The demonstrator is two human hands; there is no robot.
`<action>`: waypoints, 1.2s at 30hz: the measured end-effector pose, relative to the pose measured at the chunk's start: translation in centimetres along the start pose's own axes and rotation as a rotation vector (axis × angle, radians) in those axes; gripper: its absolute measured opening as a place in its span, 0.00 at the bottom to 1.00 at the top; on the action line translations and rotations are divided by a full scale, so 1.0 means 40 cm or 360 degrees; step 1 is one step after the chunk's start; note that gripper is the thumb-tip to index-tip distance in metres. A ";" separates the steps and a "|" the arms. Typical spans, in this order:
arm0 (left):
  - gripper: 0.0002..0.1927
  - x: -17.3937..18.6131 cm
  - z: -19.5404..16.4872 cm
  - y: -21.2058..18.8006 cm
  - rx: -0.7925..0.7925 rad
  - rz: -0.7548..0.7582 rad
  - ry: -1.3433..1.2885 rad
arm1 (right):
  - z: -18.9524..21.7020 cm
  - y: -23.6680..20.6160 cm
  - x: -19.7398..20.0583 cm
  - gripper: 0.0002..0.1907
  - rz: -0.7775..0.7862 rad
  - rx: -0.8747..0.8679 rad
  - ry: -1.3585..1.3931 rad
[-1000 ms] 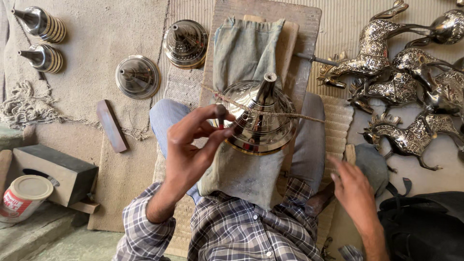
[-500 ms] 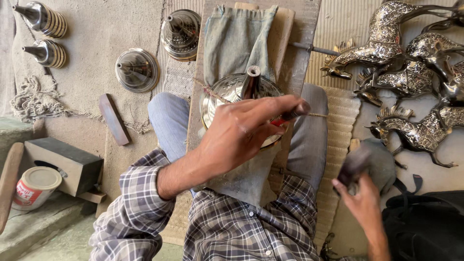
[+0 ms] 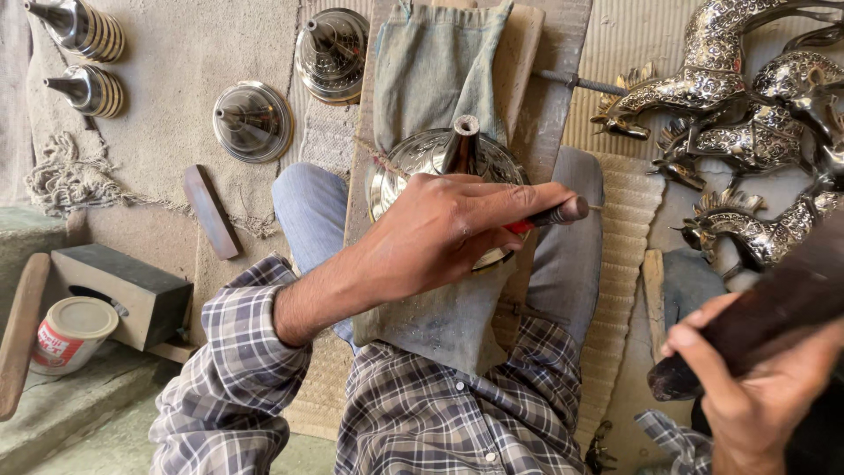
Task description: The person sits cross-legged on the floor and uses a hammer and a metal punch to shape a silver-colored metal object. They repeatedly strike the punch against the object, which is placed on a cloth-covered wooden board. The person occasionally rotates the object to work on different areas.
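While the engraved metal dome [image 3: 413, 163] rests on the cloth-covered lap, the left hand [image 3: 448, 233] pinches a red-banded chisel [image 3: 549, 215] in closed fingers [image 3: 519, 198] over it; the right hand [image 3: 756, 387] grips a dark mallet [image 3: 765, 317].

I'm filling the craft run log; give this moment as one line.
left hand: grips chisel over metal cone lid | right hand: holds dark mallet

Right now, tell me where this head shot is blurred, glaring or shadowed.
Head view: the right hand and its dark wooden mallet are motion-blurred at the frame's edge; the left hand, holding a red-handled punch over the metal lid, is sharp. Daylight glints off the metal horse figures and cone-topped lids; shadows are soft.
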State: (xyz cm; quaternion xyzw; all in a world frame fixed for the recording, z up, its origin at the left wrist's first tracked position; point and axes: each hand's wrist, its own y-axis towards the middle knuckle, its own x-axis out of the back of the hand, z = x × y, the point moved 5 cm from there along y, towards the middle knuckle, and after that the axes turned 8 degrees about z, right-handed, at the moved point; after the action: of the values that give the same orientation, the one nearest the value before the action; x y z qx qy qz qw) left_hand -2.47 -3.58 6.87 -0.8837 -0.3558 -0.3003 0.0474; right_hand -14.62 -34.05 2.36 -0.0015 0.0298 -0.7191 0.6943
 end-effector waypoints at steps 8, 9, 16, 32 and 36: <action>0.30 -0.004 0.007 0.002 0.0080 0.0090 0.0062 | 0.008 -0.008 0.051 0.06 0.0227 0.0044 0.0282; 0.30 -0.005 0.006 0.001 0.0063 0.0088 0.0063 | 0.007 -0.003 0.053 0.07 0.0210 0.0045 0.0149; 0.32 -0.011 -0.004 -0.018 -0.0053 -0.0039 0.0034 | 0.067 0.105 -0.056 0.32 0.0537 0.0513 -0.1455; 0.35 -0.042 -0.024 -0.083 0.0324 -0.0612 0.0182 | 0.024 0.224 0.034 0.20 0.0747 -0.0333 -0.1783; 0.34 -0.051 -0.015 -0.086 0.0346 -0.0609 0.0103 | 0.096 0.253 -0.012 0.38 0.0908 0.0287 -0.1585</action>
State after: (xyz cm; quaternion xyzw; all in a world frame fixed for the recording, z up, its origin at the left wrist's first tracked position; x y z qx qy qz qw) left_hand -6.19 -2.43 5.76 -0.7798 -0.5454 -0.2918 0.0959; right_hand -4.34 -34.07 5.75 -0.2724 -0.3627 -0.4158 0.7883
